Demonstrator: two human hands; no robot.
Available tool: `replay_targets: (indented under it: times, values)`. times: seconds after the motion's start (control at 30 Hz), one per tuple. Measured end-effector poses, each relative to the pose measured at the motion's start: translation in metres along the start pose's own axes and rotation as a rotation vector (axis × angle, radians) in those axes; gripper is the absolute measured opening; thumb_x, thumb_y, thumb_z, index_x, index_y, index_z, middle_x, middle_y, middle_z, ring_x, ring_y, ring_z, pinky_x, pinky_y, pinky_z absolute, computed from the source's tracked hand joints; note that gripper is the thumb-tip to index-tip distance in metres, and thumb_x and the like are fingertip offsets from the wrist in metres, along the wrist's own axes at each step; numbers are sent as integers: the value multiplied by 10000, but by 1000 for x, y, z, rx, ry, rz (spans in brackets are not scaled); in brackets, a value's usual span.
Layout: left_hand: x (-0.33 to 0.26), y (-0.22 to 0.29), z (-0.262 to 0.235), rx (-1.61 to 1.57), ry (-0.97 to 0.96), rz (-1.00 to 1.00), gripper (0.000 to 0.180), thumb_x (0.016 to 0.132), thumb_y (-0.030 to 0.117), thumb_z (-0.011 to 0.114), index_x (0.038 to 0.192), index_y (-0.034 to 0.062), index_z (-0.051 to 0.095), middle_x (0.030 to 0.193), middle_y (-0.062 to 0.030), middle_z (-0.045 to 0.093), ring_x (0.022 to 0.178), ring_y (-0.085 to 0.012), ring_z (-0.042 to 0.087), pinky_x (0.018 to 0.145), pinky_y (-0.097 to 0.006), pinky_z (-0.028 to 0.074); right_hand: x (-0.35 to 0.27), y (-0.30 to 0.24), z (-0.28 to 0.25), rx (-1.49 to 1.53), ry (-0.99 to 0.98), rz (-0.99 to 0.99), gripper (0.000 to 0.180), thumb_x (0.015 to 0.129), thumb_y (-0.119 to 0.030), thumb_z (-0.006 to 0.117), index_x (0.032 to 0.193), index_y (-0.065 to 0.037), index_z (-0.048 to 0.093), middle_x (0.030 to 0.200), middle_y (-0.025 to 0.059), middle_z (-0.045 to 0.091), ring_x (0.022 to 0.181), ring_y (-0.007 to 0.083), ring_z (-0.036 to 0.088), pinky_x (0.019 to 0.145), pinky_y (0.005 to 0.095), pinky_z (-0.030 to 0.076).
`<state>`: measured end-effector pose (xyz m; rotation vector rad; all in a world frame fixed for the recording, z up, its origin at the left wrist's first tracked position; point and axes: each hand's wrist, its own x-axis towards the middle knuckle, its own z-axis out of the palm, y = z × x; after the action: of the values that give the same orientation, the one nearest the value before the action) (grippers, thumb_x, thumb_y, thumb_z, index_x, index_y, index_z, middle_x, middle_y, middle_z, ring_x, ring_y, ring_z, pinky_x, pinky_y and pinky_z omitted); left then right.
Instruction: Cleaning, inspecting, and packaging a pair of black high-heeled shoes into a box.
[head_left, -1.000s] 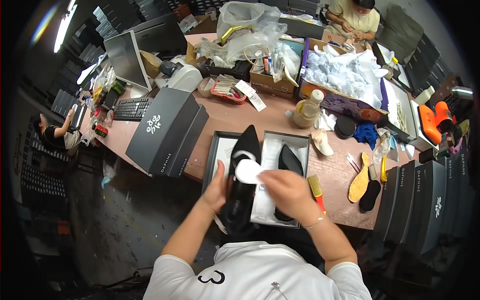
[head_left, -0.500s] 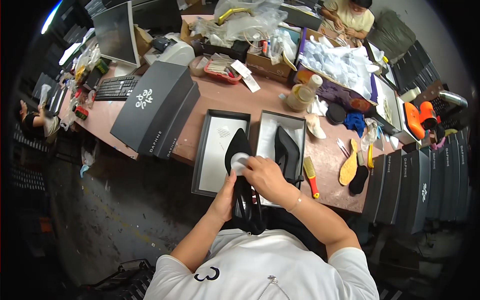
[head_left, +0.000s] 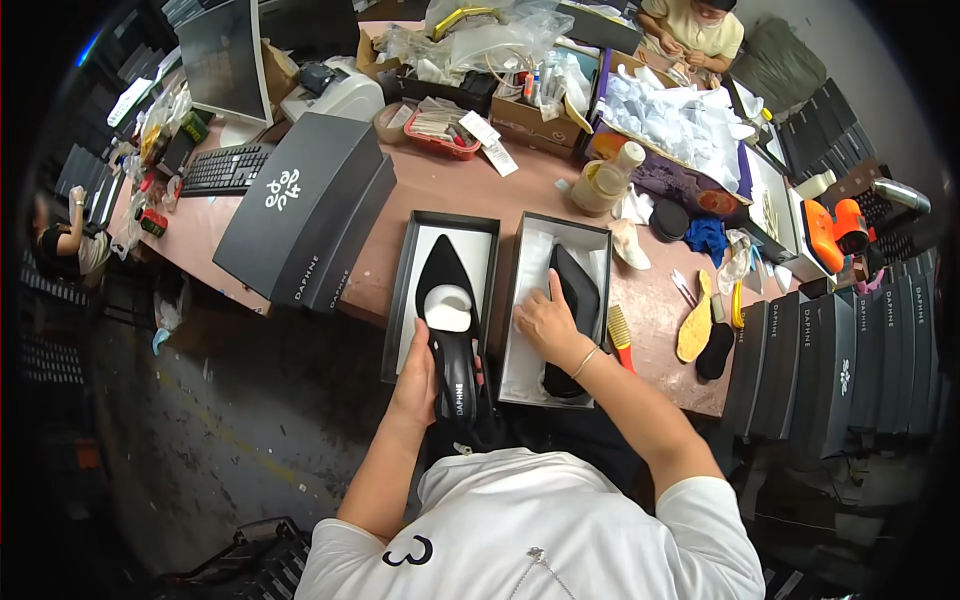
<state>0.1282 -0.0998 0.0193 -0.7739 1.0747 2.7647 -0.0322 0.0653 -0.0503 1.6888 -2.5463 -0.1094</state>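
Observation:
My left hand grips a black pointed-toe shoe, its toe pointing away from me. White padding sits in the shoe's opening, and the dark insole shows behind it. Beneath the toe lies an open shallow black box part with a white inside. My right hand rests over white tissue paper in the open shoebox on the right, fingers apart. Beside that hand lies a second black shoe, partly covered by my wrist. Whether my fingertips pinch the tissue is hard to see.
Stacked dark shoeboxes stand left, near a keyboard. Right of the open shoebox are a brush, a yellow insole and a glue jar. A carton of white paper stands farther back; another person sits behind it.
My right hand has left the held shoe's opening and moved right into the shoebox. The white padding now lies in the shoe, which my left hand has shifted slightly left.

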Motion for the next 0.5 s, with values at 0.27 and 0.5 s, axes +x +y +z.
replay_targets:
  times: [0.27,0.5]
  values:
    - [7,-11,22,-89,-48,-49,719,912,702,316,1173,62,516,841,-96,631,707,-221,646,631,-331,553,-11,9,-118,1870,259,390,273,847,-11,677,1085,-11,543,943,33,609,889,88,588,744,241,495]
    - [7,-31,42,-102,-161,76,619,946,591,417,1329,106,389,1163,-72,540,1010,-184,588,846,-388,527,-19,-32,-116,647,571,170,214,769,-143,730,912,-56,597,842,121,593,772,321,572,641,390,471]
